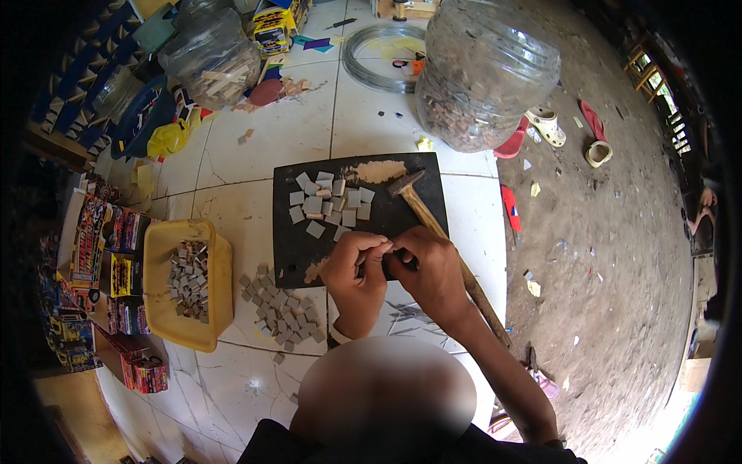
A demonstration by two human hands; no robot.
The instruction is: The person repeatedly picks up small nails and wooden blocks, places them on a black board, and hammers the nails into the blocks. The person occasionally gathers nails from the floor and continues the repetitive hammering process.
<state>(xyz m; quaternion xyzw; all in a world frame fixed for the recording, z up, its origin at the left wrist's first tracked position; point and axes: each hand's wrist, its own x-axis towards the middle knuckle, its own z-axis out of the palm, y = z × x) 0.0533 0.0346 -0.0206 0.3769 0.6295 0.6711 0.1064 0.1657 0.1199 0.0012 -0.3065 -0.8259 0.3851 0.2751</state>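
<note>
My left hand [358, 272] and my right hand [427, 271] meet fingertip to fingertip above the near part of a black board [309, 251]. Both are closed in a pinch; whatever small thing lies between the fingers is too hidden to name. Several small grey square pieces [313, 205] with wood-coloured edges lie on the board, beyond my left hand. A hammer [433, 219] with a wooden handle rests across the board's right side, its handle running past my right forearm. Thin metal wire pieces [417, 319] lie on the tiles just below my hands.
More grey squares [282, 309] are heaped left of my left hand. A yellow tub [224, 298] holds similar pieces. Large clear plastic containers [487, 77] and a wire coil [359, 66] stand beyond the board. Colourful boxes [124, 263] line the left; a dirt floor [595, 271] borders the tiles.
</note>
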